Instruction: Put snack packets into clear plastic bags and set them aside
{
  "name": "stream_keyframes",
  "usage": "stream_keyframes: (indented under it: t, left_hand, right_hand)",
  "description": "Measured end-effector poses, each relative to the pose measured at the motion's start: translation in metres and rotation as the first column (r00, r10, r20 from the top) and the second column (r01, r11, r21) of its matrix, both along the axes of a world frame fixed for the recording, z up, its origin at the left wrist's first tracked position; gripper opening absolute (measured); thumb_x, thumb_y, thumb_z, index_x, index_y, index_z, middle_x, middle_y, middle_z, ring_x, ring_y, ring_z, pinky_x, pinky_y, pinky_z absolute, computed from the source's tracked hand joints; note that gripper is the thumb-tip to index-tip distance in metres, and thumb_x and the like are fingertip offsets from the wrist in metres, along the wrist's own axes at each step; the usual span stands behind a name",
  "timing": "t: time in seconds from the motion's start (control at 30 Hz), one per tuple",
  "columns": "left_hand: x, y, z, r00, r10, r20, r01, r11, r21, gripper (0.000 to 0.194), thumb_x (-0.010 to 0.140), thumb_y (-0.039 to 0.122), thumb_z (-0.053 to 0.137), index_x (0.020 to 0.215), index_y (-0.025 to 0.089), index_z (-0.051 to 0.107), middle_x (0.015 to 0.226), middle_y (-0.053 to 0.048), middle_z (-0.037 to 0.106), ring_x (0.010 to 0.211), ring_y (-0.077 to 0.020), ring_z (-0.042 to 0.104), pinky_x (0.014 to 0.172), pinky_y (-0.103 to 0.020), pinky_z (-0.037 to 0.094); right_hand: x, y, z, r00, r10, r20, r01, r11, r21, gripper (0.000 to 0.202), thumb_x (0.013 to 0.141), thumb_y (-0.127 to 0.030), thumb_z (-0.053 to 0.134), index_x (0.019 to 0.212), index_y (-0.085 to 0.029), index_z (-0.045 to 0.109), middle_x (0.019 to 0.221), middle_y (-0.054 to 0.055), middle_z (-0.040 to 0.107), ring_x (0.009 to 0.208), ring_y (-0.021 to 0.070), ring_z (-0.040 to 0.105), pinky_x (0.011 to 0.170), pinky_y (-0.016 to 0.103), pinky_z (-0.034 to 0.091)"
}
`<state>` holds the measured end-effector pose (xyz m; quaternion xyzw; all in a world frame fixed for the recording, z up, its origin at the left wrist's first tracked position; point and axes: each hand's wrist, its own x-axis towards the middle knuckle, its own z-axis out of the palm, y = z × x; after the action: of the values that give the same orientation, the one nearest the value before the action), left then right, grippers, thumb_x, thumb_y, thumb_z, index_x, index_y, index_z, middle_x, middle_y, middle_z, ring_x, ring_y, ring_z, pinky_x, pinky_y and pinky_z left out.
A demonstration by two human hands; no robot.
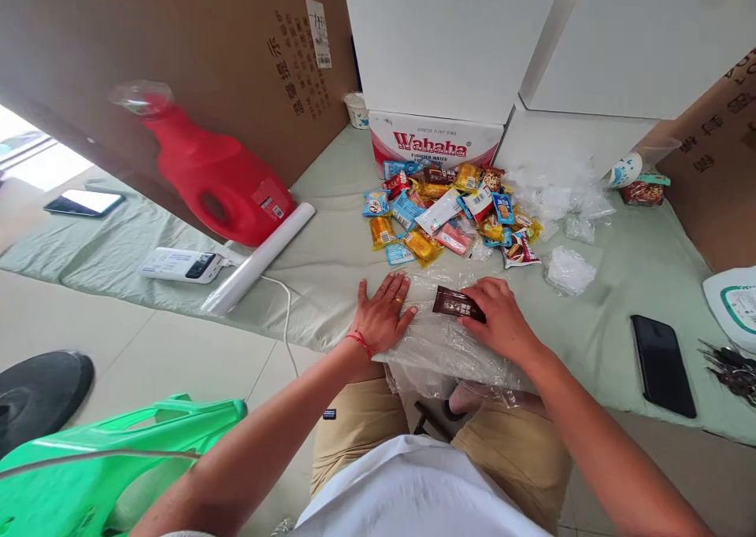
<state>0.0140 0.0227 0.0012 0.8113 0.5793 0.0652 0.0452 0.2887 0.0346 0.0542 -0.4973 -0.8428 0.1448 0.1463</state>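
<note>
The dark brown snack packet (pixel 450 301) is in front of me, near the front edge of the table, above a sheet of thin clear plastic (pixel 452 348). My right hand (pixel 497 316) grips the packet's right end between thumb and fingers, while its left end juts out toward my other hand. Because I look from above, I can't fairly tell whether the packet lies on the plastic or is raised just off it. My left hand (pixel 383 315) is spread flat, palm down, at the left side of the sheet, holding nothing; my two hands are apart, with the packet's free end between them. The sheet hangs over the table edge above my lap. Just beyond my hands lies a loose heap of wrapped snacks (pixel 420 246), in front of a Wahaha carton (pixel 435 139). Crumpled clear wrap (pixel 568 271) sits right of the heap. Farther left, a white roll (pixel 260 260) lies slantwise beside a red jug (pixel 221 175) and a white power bank (pixel 177 264). Well off to my right, a black phone (pixel 664 365) lies near the table edge.
</note>
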Motion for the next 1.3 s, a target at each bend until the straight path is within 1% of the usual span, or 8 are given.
stream_keyframes:
  t: [0.23, 0.37, 0.5, 0.63, 0.73, 0.8, 1.13, 1.3]
  left_hand:
    - [-0.007, 0.009, -0.003, 0.998, -0.01, 0.066, 0.011, 1.0, -0.001, 0.062, 0.106, 0.049, 0.025, 0.162, 0.022, 0.033, 0.166, -0.013, 0.033, 0.155, -0.033, 0.033, 0.122, -0.075, 0.005]
    - [-0.015, 0.018, -0.002, 0.995, -0.041, 0.09, 0.043, 0.999, -0.015, 0.06, 0.107, 0.047, 0.026, 0.161, 0.025, 0.033, 0.166, -0.011, 0.035, 0.154, -0.0311, 0.036, 0.124, -0.073, 0.005]
    - [-0.018, 0.02, -0.001, 0.995, -0.023, 0.098, 0.025, 1.0, -0.014, 0.06, 0.106, 0.048, 0.029, 0.162, 0.027, 0.033, 0.166, -0.009, 0.037, 0.153, -0.0306, 0.036, 0.126, -0.07, 0.007]
    - [-0.018, 0.02, -0.001, 0.994, -0.019, 0.108, 0.02, 1.0, -0.017, 0.06, 0.106, 0.049, 0.031, 0.162, 0.027, 0.033, 0.165, -0.009, 0.038, 0.153, -0.0306, 0.037, 0.127, -0.067, 0.007]
    - [-0.018, 0.021, -0.002, 0.992, -0.018, 0.124, 0.022, 0.999, -0.031, 0.06, 0.106, 0.049, 0.031, 0.162, 0.027, 0.033, 0.165, -0.009, 0.038, 0.153, -0.0299, 0.037, 0.128, -0.067, 0.006]
    - [-0.019, 0.021, -0.001, 0.991, -0.012, 0.133, 0.018, 0.999, -0.039, 0.06, 0.106, 0.049, 0.03, 0.161, 0.027, 0.034, 0.165, -0.008, 0.037, 0.153, -0.0294, 0.037, 0.127, -0.067, 0.004]
    - [-0.017, 0.019, 0.002, 0.993, -0.008, 0.117, 0.011, 1.0, -0.024, 0.059, 0.105, 0.05, 0.03, 0.159, 0.028, 0.038, 0.165, -0.008, 0.039, 0.153, -0.0287, 0.037, 0.128, -0.065, 0.008]
    - [-0.017, 0.019, -0.001, 0.992, -0.008, 0.129, 0.011, 1.0, -0.023, 0.06, 0.105, 0.05, 0.03, 0.16, 0.027, 0.037, 0.165, -0.008, 0.039, 0.153, -0.029, 0.036, 0.128, -0.065, 0.007]
  right_hand:
    - [-0.013, -0.012, -0.019, 0.992, 0.123, -0.042, -0.124, 0.992, -0.019, 0.048, 0.092, -0.046, 0.067, 0.135, -0.025, 0.064, 0.126, 0.015, 0.064, 0.132, 0.0364, 0.047, 0.112, 0.058, 0.038]
    - [-0.017, 0.013, -0.021, 0.985, 0.168, -0.042, -0.172, 0.979, -0.112, 0.045, 0.093, -0.051, 0.066, 0.129, -0.024, 0.068, 0.124, 0.013, 0.067, 0.127, 0.0336, 0.053, 0.109, 0.053, 0.043]
    - [-0.017, 0.1, 0.025, 0.999, 0.03, 0.031, -0.03, 1.0, -0.01, 0.038, 0.104, -0.04, 0.046, 0.118, -0.02, 0.074, 0.114, 0.013, 0.071, 0.109, 0.0287, 0.061, 0.098, 0.043, 0.049]
    - [-0.044, 0.221, 0.067, 0.955, -0.098, 0.278, 0.015, 0.958, 0.287, 0.039, 0.098, -0.019, 0.045, 0.128, -0.013, 0.069, 0.124, 0.019, 0.067, 0.129, 0.0354, 0.049, 0.105, 0.046, 0.042]
    - [-0.074, 0.291, 0.074, 0.871, 0.023, 0.49, -0.111, 0.982, 0.152, 0.052, 0.086, -0.023, 0.067, 0.137, -0.012, 0.063, 0.135, 0.019, 0.064, 0.133, 0.0381, 0.047, 0.11, 0.05, 0.037]
    - [-0.089, 0.317, 0.072, 0.821, 0.047, 0.569, -0.074, 0.997, 0.024, 0.058, 0.079, -0.032, 0.078, 0.133, -0.013, 0.066, 0.132, 0.018, 0.065, 0.125, 0.0367, 0.053, 0.106, 0.047, 0.041]
    - [-0.078, 0.325, 0.061, 0.9, -0.012, 0.435, 0.062, 0.993, -0.1, 0.073, 0.071, -0.036, 0.087, 0.136, -0.016, 0.062, 0.126, 0.01, 0.068, 0.1, 0.0219, 0.065, 0.091, 0.031, 0.05]
    - [-0.074, 0.332, 0.066, 0.89, -0.021, 0.455, 0.089, 0.988, -0.129, 0.054, 0.075, -0.04, 0.085, 0.12, -0.015, 0.072, 0.106, 0.006, 0.075, 0.093, 0.0233, 0.067, 0.093, 0.036, 0.052]
